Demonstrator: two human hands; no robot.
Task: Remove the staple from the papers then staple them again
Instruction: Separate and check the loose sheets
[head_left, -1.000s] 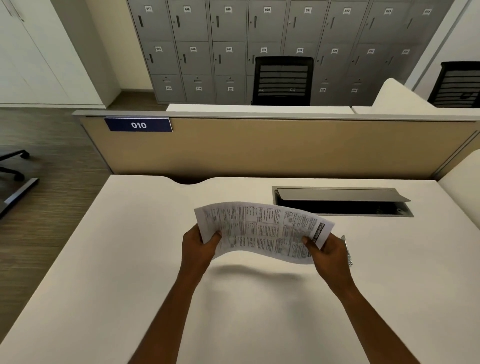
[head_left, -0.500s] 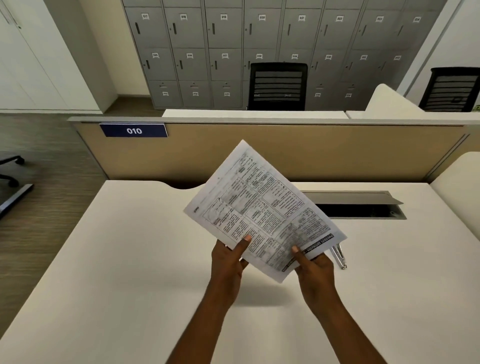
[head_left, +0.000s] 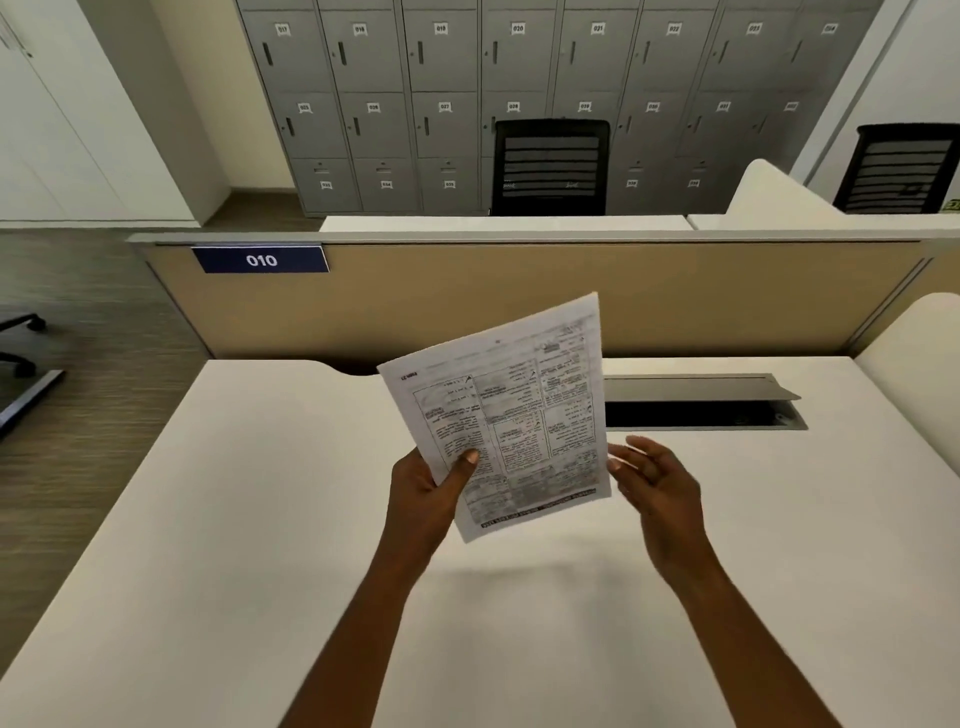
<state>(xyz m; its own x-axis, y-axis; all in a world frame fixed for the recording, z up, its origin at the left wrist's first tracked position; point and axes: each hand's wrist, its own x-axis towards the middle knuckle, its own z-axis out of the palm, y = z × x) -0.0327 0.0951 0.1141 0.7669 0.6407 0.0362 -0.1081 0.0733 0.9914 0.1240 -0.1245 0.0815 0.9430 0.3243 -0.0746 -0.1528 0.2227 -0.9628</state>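
Both forearms enter from the bottom edge over the white surface. Left hand: grip closed on the papers, thumb pressed on the printed front near the lower left edge, other fingers behind the sheets and out of sight. Right hand: grip wide, fingers loose and spread, palm turned toward the sheets, holding nothing. It is motion-blurred. Its fingertips sit just beside the papers' right edge; cannot tell whether they touch.

The papers are held up off the surface, near centre of view, roughly upright, top leaning a little right, printed face to the camera. The print is dense, in boxed tables, with a dark banner along the bottom edge. A faint shadow lies on the surface below them.

Behind the right hand is a cable hatch set in the surface, lid raised, its left end hidden by the papers. Next comes a tan divider with a blue sign reading "010". Beyond are a black mesh chair and grey numbered lockers, with a second black chair at far right.
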